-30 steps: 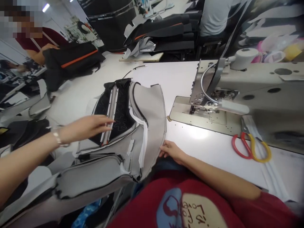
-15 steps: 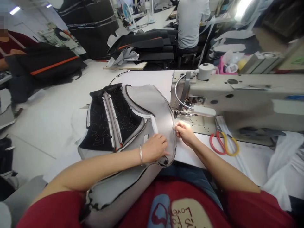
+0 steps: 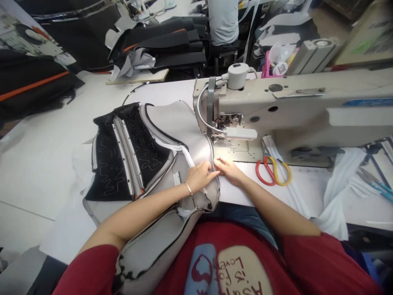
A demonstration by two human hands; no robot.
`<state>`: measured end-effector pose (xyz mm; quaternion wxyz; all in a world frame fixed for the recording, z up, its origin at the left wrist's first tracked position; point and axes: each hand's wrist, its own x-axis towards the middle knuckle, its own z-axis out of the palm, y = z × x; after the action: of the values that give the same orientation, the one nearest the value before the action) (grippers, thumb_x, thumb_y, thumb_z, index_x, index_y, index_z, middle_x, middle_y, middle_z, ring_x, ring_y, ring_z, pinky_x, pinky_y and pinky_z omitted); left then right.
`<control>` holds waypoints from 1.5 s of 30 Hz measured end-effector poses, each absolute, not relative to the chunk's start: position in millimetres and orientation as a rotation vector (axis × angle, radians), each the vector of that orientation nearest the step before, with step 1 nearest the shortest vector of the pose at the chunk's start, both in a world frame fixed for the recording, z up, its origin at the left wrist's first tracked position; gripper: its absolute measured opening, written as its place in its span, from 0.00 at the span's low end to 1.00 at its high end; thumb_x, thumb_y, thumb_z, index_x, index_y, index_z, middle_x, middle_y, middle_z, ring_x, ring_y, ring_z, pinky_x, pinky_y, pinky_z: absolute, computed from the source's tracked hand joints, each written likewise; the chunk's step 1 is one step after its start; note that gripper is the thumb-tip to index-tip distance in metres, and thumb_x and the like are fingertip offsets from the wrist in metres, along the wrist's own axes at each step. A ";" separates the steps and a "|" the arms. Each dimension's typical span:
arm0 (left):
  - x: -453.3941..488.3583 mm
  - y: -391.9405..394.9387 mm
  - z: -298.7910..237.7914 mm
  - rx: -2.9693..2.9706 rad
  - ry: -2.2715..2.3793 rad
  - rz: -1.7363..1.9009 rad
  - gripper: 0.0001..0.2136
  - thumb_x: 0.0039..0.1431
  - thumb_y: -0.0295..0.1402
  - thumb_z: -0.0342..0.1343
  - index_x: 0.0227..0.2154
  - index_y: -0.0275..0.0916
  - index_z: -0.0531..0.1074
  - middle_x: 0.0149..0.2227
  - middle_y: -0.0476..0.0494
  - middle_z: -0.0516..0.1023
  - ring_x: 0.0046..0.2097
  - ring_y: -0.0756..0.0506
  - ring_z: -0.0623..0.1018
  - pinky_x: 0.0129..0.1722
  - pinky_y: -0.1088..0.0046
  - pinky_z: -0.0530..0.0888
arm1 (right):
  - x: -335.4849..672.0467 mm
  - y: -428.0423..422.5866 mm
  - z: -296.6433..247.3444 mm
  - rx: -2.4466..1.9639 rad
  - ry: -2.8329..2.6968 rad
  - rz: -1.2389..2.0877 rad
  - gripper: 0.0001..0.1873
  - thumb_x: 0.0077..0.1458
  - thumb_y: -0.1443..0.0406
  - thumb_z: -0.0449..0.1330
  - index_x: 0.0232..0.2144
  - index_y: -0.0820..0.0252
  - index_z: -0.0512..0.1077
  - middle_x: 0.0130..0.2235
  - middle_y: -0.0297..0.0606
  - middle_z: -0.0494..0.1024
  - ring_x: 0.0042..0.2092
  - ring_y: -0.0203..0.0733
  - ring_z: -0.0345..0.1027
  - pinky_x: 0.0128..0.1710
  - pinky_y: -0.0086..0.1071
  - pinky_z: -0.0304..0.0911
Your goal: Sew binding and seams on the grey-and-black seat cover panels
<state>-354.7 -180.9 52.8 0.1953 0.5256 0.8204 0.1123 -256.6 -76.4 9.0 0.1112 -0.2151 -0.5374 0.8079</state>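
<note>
A grey and black sewn fabric cover (image 3: pixel 159 159) lies on the sewing table and spills down over my lap. Its right edge runs up to the presser foot of the sewing machine (image 3: pixel 239 96). At that edge, just in front of the foot, my right hand (image 3: pixel 229 170) is closed, pinching the fabric between thumb and fingers. My left hand (image 3: pixel 201 177) rests on the grey part close beside it, fingers curled on the cloth and thumb pointing right; its grip is partly hidden. A white strip (image 3: pixel 187 155) lies along a seam near my left fingers.
Scissors with red and yellow handles (image 3: pixel 273 170) lie right of my right hand, over white strips. Blue-handled scissors (image 3: pixel 376 184) are at the far right. Stacked dark panels (image 3: pixel 166 45) and a seated person (image 3: pixel 223 24) are behind the table.
The view has shifted right and down. My left hand has moved up to the cover's edge, close to my right hand, which still pinches the edge.
</note>
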 end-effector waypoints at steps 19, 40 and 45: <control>-357.1 -184.6 19.3 1.008 2.057 0.747 0.11 0.49 0.38 0.47 0.19 0.37 0.63 0.16 0.54 0.68 0.16 0.55 0.66 0.19 0.80 0.61 | -257.7 -84.1 -1.8 -0.704 -1.591 2.169 0.12 0.35 0.66 0.59 0.28 0.61 0.65 0.24 0.28 0.64 0.25 0.29 0.57 0.24 0.24 0.53; -358.0 -188.9 15.7 1.037 1.995 0.832 0.10 0.48 0.38 0.47 0.19 0.38 0.62 0.13 0.54 0.64 0.17 0.54 0.64 0.19 0.79 0.59 | -233.5 -108.5 -2.8 -0.815 -1.809 1.954 0.11 0.41 0.68 0.55 0.32 0.60 0.65 0.24 0.29 0.67 0.26 0.31 0.59 0.28 0.27 0.56; -345.7 -189.0 30.6 1.332 2.365 0.504 0.11 0.44 0.39 0.50 0.14 0.38 0.61 0.15 0.52 0.63 0.21 0.52 0.66 0.21 0.77 0.57 | -240.2 -112.1 -0.2 -0.819 -1.364 2.215 0.14 0.35 0.67 0.59 0.30 0.61 0.63 0.21 0.25 0.64 0.20 0.26 0.54 0.20 0.24 0.50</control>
<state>-345.7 -189.0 30.6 0.1896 0.4737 0.8411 0.1792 -240.2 -112.1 -0.2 0.2056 -0.2939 -0.4894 0.7949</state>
